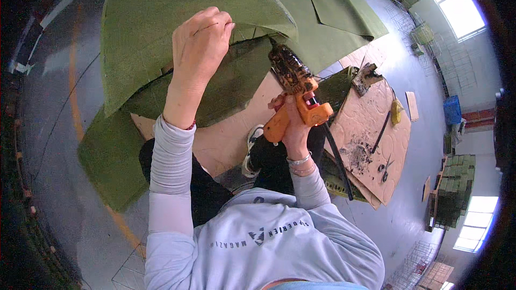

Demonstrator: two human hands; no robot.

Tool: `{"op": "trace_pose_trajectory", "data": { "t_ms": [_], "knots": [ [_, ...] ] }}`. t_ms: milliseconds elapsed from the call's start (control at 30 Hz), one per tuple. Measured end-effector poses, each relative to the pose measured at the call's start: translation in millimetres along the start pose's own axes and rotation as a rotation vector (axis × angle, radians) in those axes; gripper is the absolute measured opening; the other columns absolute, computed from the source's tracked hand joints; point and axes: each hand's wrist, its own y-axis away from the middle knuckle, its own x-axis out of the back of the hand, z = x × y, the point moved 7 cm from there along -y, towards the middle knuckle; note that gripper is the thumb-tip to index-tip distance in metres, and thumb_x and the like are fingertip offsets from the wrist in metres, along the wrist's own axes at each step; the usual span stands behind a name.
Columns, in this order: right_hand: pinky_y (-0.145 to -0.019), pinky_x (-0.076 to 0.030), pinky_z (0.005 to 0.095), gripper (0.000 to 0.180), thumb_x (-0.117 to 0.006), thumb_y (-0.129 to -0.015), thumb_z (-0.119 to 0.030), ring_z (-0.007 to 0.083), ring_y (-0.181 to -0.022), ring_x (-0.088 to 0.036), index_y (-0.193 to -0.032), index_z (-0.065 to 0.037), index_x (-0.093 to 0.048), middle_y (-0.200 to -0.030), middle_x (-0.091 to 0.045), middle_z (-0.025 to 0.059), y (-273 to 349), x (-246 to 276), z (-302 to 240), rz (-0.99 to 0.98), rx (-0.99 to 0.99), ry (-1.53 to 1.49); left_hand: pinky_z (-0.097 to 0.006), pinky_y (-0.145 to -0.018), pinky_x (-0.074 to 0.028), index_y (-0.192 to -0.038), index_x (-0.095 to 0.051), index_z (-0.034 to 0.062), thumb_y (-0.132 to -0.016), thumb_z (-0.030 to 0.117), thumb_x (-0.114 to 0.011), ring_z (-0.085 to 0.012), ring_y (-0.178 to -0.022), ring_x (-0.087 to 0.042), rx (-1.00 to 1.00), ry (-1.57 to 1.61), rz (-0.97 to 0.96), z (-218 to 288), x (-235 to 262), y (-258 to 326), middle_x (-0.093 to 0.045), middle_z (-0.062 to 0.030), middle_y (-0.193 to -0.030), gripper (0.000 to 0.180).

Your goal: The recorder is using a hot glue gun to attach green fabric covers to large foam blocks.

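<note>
My left hand (201, 43) is closed at the lifted edge of a green sheet (177, 5), which seems pinched in its fingers; the fingertips are partly hidden. My right hand (295, 129) grips an orange glue gun (276, 124), its front caked with black residue. A long black glue stick (338, 164) sticks out of the gun's back. The gun's dark tip points up at the sheet's edge, close to it; I cannot tell if they touch. Beneath the raised edge lies a darker green panel (215, 94) with a black rim.
More green sheets (336, 11) lie folded at the far right. On brown cardboard (371, 113) to the right are scissors (384, 171), another black stick (381, 131), a yellow object (396, 111) and black scraps. Stacked green goods (454, 190) and a blue crate (451, 109) stand farther right.
</note>
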Motion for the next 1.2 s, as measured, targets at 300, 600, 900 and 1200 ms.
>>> {"op": "trace_pose_trajectory", "data": {
  "t_ms": [300,600,900,1200],
  "knots": [
    [-0.067,-0.047,0.0300,0.010,-0.056,-0.086,-0.008,0.0157,-0.071,-0.056,-0.092,-0.001,-0.053,-0.078,-0.058,0.0065,-8,-8,-15,0.028,0.049,0.073,-0.031,-0.064,-0.048,-0.078,-0.063,0.0085,-0.079,0.019,-0.061,-0.0226,-0.074,-0.060,0.000,-0.004,-0.022,3,-4,-2,-0.061,-0.0045,-0.079,0.011],
    [-0.061,-0.043,0.0261,0.012,-0.054,-0.088,-0.012,0.0144,-0.069,-0.055,-0.094,-0.001,-0.053,-0.075,-0.057,0.0057,6,-13,-9,0.004,-0.068,0.131,-0.031,-0.063,-0.048,-0.077,-0.063,0.0089,-0.079,0.019,-0.061,-0.0225,-0.073,-0.060,0.012,0.006,-0.016,1,-4,-1,-0.060,-0.0040,-0.078,0.010],
    [-0.062,-0.043,0.0259,0.011,-0.054,-0.088,-0.012,0.0150,-0.068,-0.055,-0.089,-0.001,-0.053,-0.076,-0.057,0.0060,-7,-9,-21,-0.008,0.012,0.200,-0.031,-0.062,-0.048,-0.077,-0.062,0.0089,-0.079,0.018,-0.061,-0.0227,-0.073,-0.059,-0.020,-0.015,0.017,4,-6,-1,-0.060,-0.0043,-0.077,0.010],
    [-0.062,-0.043,0.0259,0.010,-0.053,-0.088,-0.012,0.0138,-0.069,-0.054,-0.087,-0.001,-0.054,-0.077,-0.057,0.0053,-2,-16,-9,-0.045,-0.036,0.135,-0.032,-0.063,-0.048,-0.077,-0.062,0.0090,-0.079,0.018,-0.060,-0.0232,-0.073,-0.060,-0.003,0.006,0.010,5,-6,-4,-0.060,-0.0045,-0.078,0.010]
  ]
}}
